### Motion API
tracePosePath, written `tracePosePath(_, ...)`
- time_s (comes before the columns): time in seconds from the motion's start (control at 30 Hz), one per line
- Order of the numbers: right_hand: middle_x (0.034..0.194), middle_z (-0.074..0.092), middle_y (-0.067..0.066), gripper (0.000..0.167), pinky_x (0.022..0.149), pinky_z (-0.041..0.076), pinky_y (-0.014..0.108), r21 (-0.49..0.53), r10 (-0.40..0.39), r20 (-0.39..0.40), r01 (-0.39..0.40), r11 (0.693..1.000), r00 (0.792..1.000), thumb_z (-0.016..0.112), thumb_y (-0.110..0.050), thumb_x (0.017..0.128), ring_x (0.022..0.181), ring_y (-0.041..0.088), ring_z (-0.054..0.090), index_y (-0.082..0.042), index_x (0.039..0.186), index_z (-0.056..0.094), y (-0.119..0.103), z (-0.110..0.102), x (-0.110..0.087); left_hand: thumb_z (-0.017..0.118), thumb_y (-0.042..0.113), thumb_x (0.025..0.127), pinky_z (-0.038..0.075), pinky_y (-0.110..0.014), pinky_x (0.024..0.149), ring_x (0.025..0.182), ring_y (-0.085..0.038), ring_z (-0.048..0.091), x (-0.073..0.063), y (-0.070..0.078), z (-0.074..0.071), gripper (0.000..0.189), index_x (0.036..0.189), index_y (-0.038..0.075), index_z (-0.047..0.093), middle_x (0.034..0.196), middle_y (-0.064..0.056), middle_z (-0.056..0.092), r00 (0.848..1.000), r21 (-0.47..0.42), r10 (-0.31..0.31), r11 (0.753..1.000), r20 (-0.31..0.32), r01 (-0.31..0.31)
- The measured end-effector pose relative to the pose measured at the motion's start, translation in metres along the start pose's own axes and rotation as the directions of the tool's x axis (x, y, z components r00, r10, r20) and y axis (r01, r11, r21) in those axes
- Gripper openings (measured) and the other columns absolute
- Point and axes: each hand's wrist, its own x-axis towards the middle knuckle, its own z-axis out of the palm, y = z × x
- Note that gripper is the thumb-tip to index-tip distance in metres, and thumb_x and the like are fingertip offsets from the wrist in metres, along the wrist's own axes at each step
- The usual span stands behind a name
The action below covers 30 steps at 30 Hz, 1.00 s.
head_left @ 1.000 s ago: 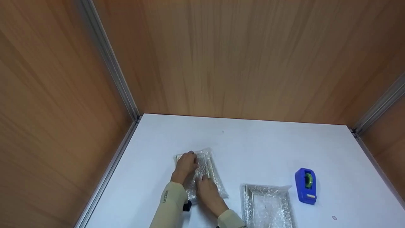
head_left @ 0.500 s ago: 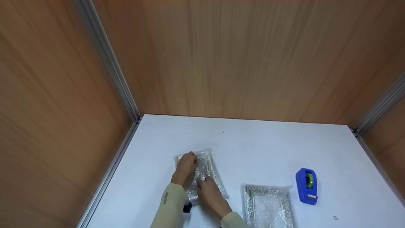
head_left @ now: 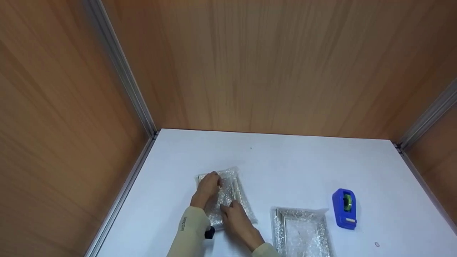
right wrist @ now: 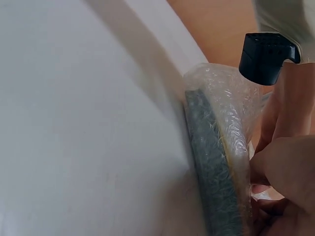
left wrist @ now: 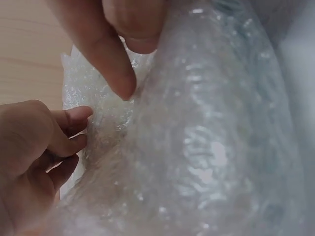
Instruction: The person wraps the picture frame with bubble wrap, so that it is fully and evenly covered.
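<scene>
A flat frame-like item in clear bubble wrap point(head_left: 227, 194) lies on the white table, slightly turned. My left hand point(head_left: 209, 187) reaches over its upper left part, fingers bent down and pinching the wrap. In the left wrist view the left fingers point(left wrist: 110, 64) meet the crinkled plastic. Nearer to me, my right hand point(head_left: 238, 222) pinches the wrap low on the package. Its thumb and curled fingers point(left wrist: 74, 142) show at the plastic's edge in the left wrist view. A dark, straight side point(right wrist: 209, 157) shows through the wrap in the right wrist view.
Right of my hands lies a second bubble-wrapped frame point(head_left: 280, 228), running past the bottom of the view. Beyond it stands a blue tape dispenser point(head_left: 344, 208) with a green roll. Wood-grain panels point(head_left: 271, 71) enclose the white table point(head_left: 285, 160) at the back and sides.
My right hand has shifted slightly toward me and to the right along the package. My left hand stays almost in place, and the package has hardly moved.
</scene>
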Motion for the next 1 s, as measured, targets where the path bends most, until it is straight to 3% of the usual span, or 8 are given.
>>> tracePosePath(0.3,0.095,0.054,0.002,0.029,0.076,0.047,0.031,0.11,0.049,0.013,-0.05,0.993,0.999,0.052,-0.01,0.094,0.086,0.011,0.048,-0.005,0.118,0.067,0.001,0.002,-0.009,0.058,0.0,0.09,0.051,-0.035,0.086,0.091,-0.018,0.058,-0.005,-0.003,-0.004,0.015,0.098,0.009,0.067,0.095,-0.001,0.061,0.999,-0.008,-0.013,1.0,0.039,0.013)
tracePosePath(0.57,0.087,0.056,0.0,0.021,0.073,0.047,0.027,0.16,-0.015,-0.095,0.03,0.987,0.995,0.058,-0.006,0.088,0.082,0.011,0.051,-0.005,0.103,0.073,0.004,0.003,-0.013,0.054,-0.011,0.086,0.05,-0.041,0.093,0.105,-0.026,0.06,-0.017,-0.007,-0.004,0.029,0.104,0.008,0.067,0.105,-0.005,0.064,0.999,-0.12,-0.031,0.992,0.031,0.035)
tracePosePath(0.83,0.095,0.06,0.001,0.022,0.074,0.051,0.023,0.373,0.037,-0.045,-0.017,0.928,0.998,0.054,0.0,0.089,0.087,0.011,0.058,-0.005,0.099,0.072,0.007,-0.004,-0.016,0.049,-0.01,0.089,0.046,-0.046,0.099,0.115,-0.031,0.058,-0.026,-0.008,-0.007,0.036,0.117,0.007,0.063,0.117,-0.011,0.064,0.998,-0.217,-0.027,0.975,0.059,0.039)
tracePosePath(1.0,0.099,0.062,0.002,0.022,0.079,0.054,0.025,0.425,0.038,-0.049,-0.014,0.905,0.998,0.053,0.001,0.088,0.094,0.016,0.062,-0.005,0.1,0.071,0.006,-0.01,-0.021,0.043,-0.016,0.085,0.047,-0.048,0.098,0.117,-0.034,0.056,-0.031,-0.011,-0.012,0.047,0.122,0.007,0.059,0.123,-0.015,0.06,1.0,-0.282,0.001,0.959,0.027,0.007)
